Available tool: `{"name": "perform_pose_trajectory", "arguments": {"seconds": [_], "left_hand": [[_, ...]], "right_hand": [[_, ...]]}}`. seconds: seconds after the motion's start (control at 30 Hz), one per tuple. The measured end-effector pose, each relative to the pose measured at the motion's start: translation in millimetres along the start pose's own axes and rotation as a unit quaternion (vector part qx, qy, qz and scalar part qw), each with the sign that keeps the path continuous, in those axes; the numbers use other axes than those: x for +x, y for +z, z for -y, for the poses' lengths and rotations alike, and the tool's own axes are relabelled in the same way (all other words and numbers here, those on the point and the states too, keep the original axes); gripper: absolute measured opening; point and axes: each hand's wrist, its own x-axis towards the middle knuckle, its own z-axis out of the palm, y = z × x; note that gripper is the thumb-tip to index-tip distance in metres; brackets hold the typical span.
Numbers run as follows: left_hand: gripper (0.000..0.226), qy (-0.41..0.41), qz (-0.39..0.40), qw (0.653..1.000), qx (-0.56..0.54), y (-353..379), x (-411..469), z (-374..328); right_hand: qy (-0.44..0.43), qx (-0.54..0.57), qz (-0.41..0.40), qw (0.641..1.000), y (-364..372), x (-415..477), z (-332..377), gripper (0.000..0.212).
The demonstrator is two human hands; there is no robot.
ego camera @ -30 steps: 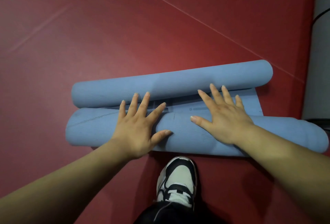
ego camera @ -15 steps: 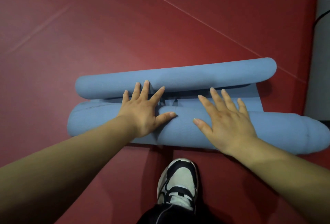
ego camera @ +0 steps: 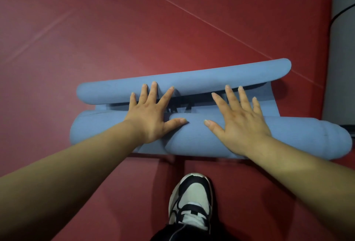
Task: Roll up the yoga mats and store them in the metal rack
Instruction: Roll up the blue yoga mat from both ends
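Mat: the blue mat (ego camera: 192, 140) lies across the red floor (ego camera: 134, 29), just ahead of a shoe (ego camera: 192, 198).
Near roll: the thick near roll (ego camera: 299, 137) is under both palms; its right end sticks out past the rest.
Far curl: the loose far end forms a thinner curl (ego camera: 192, 81) of its own.
Left hand: the left hand (ego camera: 151, 117) is flat with fingers spread, pressing on the roll, and its fingertips reach the curl.
Right hand: the right hand (ego camera: 240, 123) is also flat and spread, pressing, apart from the left.
Change: over the last second the roll has moved forward. The flat strip (ego camera: 269, 104) between roll and curl has narrowed to a sliver, and the left fingertips now meet the curl.
Meaning: rolling looks almost done. The curl probably has to be flattened or taken into the roll, and the uneven right end may need squaring.
Rack: not in view, so storing is still to come.
Beside: a grey mat (ego camera: 342, 48) lies at the right edge.
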Motion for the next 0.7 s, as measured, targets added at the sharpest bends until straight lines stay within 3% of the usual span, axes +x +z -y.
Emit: {"name": "perform_pose_trajectory", "arguments": {"seconds": [0.37, 0.57, 0.7], "left_hand": [[0.107, 0.039, -0.053, 0.997, 0.049, 13.3, -17.1, 3.6], [0.115, 0.039, -0.026, 0.998, 0.044, 4.7, -0.5, 7.9], [0.117, 0.038, -0.016, 0.998, 0.038, 0.2, 8.7, 10.5]], "right_hand": [[0.009, 0.020, 0.013, 1.000, -5.3, 21.6, -6.3, 0.087], [0.006, 0.034, 0.021, 0.999, -13.1, 30.4, -8.0, 0.089], [-0.045, 0.025, 0.051, 0.997, -18.1, 24.2, -8.3, 0.093]]}}
